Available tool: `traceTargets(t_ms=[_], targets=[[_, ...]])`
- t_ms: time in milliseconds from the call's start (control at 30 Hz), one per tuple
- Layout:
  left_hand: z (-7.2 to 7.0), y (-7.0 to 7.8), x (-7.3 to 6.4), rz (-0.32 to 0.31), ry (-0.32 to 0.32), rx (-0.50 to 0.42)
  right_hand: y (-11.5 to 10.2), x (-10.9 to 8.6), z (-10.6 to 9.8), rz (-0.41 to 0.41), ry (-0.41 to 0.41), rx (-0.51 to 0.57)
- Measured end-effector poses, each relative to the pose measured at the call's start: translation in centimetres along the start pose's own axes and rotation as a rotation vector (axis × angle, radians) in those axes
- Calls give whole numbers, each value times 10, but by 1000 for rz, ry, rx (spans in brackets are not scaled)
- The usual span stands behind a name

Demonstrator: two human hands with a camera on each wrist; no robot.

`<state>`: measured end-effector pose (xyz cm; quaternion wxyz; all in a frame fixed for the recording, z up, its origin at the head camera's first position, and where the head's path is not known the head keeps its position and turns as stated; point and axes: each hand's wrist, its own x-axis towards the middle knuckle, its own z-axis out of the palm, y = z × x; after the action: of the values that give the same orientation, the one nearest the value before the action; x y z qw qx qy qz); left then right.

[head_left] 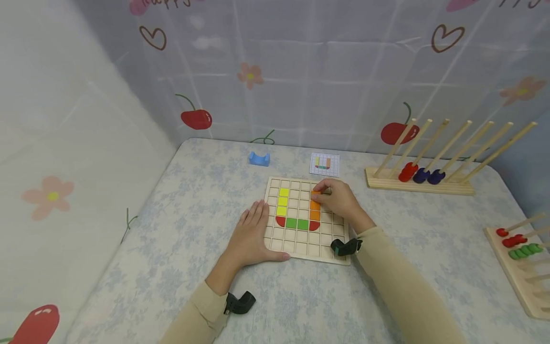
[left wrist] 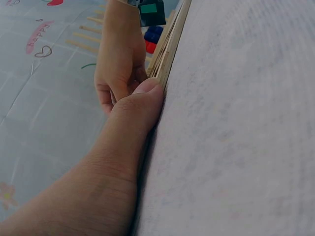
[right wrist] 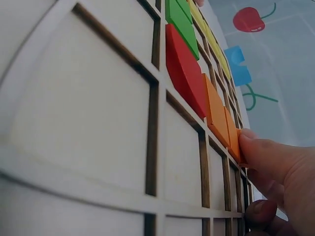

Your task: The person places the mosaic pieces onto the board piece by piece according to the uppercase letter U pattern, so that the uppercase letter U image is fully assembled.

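Observation:
A wooden grid board (head_left: 302, 249) lies on the table, with coloured tiles in a U shape. Down the left side run yellow square tiles (head_left: 282, 201); two green tiles (head_left: 297, 223) and two rounded red tiles (head_left: 314, 225) form the bottom. Orange tiles (head_left: 315, 215) make up the right column. At the top of that column my right hand (head_left: 339, 198) pinches an orange tile (right wrist: 239, 142) between thumb and fingers, right at the board's surface. My left hand (head_left: 250, 234) rests along the board's left side, fingers straight, its thumb (left wrist: 150, 91) against the near edge.
Behind the board lie a pattern card (head_left: 324, 165) showing a similar U and a blue curved block (head_left: 259, 159). A peg rack (head_left: 421, 186) with red and blue beads stands at the back right. Another bead rack (head_left: 507, 267) is at the right edge.

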<state>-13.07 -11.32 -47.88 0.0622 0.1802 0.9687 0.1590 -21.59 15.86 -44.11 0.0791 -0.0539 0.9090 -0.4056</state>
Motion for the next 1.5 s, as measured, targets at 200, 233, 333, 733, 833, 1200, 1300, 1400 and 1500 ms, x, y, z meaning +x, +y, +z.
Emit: traceTargets(t_ms=[200,233,333,733,833,1200,1300,1400,1500], targets=[[1,0,-1,5,8,-5,2,-2,1,-13,-1,-22],[2,0,-1,5,8,-5,2,-2,1,-15,0,-30],[2,0,-2,5,9,-6,3,-3,2,-13,2,-46],[0,0,-4,14,25,-9,2,-9,4,-60,-2,-97],[-1,0,-5,11,21,-7,1,-11,5,-76,-18,-112],[-3,-2,-6,6,14,-5,5,-32,-2,-156,23,-77],[-3,-1,-5,18,14,-13,8,-45,-6,-168,71,-43],[-4,-1,-5,21,8,-19,7,-58,-10,-181,109,-67],[-6,-1,-5,7,5,-13,4,-72,-12,-180,135,-150]])
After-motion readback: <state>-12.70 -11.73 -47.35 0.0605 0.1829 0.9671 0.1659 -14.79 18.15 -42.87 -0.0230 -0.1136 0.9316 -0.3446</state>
